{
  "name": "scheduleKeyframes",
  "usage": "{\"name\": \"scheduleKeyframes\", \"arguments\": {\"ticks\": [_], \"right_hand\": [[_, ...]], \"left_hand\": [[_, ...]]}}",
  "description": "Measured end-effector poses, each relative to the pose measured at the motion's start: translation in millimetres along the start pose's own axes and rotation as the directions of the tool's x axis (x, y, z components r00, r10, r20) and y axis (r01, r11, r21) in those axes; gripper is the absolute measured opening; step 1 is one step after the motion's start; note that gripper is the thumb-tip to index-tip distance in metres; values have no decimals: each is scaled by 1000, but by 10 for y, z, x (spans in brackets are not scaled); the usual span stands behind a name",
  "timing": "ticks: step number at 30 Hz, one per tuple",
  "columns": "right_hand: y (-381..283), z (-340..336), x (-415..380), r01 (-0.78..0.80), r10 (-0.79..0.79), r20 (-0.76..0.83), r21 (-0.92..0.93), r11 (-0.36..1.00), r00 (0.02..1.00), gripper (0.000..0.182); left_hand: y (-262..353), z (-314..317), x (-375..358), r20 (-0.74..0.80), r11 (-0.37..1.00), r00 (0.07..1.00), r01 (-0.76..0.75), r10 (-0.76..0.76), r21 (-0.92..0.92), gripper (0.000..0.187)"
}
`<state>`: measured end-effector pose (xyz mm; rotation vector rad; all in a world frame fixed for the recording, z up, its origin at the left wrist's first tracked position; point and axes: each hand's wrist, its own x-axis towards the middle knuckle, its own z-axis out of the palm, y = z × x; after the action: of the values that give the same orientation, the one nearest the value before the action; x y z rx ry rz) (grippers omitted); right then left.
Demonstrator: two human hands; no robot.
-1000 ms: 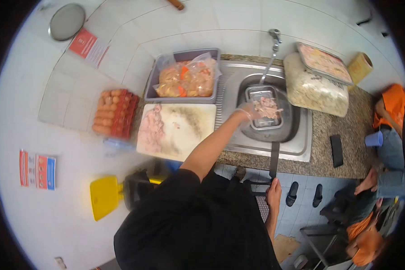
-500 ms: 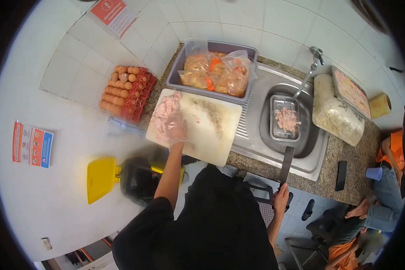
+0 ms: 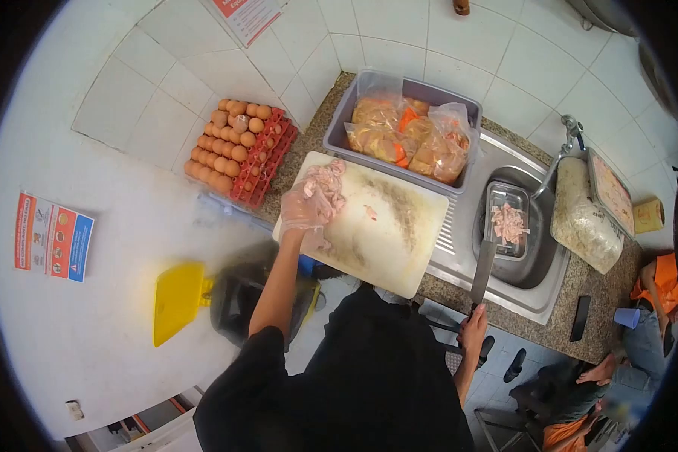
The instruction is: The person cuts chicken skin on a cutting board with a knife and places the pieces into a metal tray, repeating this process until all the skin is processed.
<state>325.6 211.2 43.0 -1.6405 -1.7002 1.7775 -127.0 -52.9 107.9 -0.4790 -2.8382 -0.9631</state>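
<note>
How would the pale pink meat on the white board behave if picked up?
The meat would probably flop, as it lies in a loose, uneven heap. Its wet look suggests it may be slippery. It seems unlikely to roll, slumped on the board.

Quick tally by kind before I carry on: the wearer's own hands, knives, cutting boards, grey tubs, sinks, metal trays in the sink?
Left hand and right hand: 2
Knife: 1
Cutting board: 1
Grey tub: 1
Sink: 1
Metal tray in it: 1
Total: 7
</note>
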Motion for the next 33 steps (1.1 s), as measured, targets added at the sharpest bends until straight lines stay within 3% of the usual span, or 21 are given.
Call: {"name": "scheduleKeyframes", "arguments": {"ticks": [1, 4, 6, 9, 10, 14, 17, 20, 22, 23, 26, 29, 30, 31, 33], "right_hand": [[-38, 59, -27, -11, 11, 2, -8, 1000, 1000, 48], [-149, 188, -109, -15, 15, 2, -41, 999, 1000, 47], [-155, 228, -118, 27, -27, -1, -63, 998, 1000, 47], [-185, 223, -115, 48, -46, 24, -86, 995, 999, 47], [-193, 215, -117, 70, -67, 34, -87, 994, 997, 47], [-277, 216, -183, 160, -160, 8, -153, 975, 987, 49], [-414, 343, -242, 193, -191, 31, -237, 952, 981, 49], [-549, 573, -309, 302, -288, 90, -300, 905, 953, 48], [-553, 701, -303, 394, -379, 116, -359, 846, 918, 48], [-582, 708, -307, 376, -351, 135, -353, 857, 927, 49], [-626, 736, -315, 353, -294, 211, -352, 867, 932, 49], [-468, 700, -219, 365, -298, 229, -364, 857, 927, 51], [-487, 676, -225, 367, -300, 229, -367, 855, 926, 50], [-519, 648, -232, 369, -302, 226, -369, 853, 926, 50], [-579, 605, -241, 318, -245, 232, -365, 875, 941, 48]], "left_hand": [[132, -171, 30, 67, 997, 995, 78, -76, -24, 31], [325, -431, 159, 119, 950, 985, -155, 127, 270, 27], [640, -570, 205, 303, 989, 953, 22, 24, -146, 25], [1312, -721, 180, 551, 791, 831, 285, 78, -542, 26], [1474, -692, 154, 612, 694, 780, 367, 134, -619, 27], [1604, -238, 48, 686, 535, 670, 484, 282, -693, 36], [1449, 300, -309, 784, 335, 620, 740, -6, -583, 34], [774, 1069, -884, 842, 136, 514, 857, -166, -496, 38], [655, 1136, -1121, 853, 193, 481, 874, -203, -447, 38], [604, 1156, -1178, 855, 215, 467, 880, -226, -424, 38], [443, 1008, -1085, 818, 279, 548, 824, -175, -492, 38], [668, 270, -587, 598, 636, 698, 677, -393, -372, 46], [360, 298, -448, 394, 863, 843, 466, -366, -195, 51], [100, 369, -351, 203, 969, 948, 239, -246, 60, 56], [418, 31, -252, 84, 979, 993, 61, -78, 192, 57]]}}
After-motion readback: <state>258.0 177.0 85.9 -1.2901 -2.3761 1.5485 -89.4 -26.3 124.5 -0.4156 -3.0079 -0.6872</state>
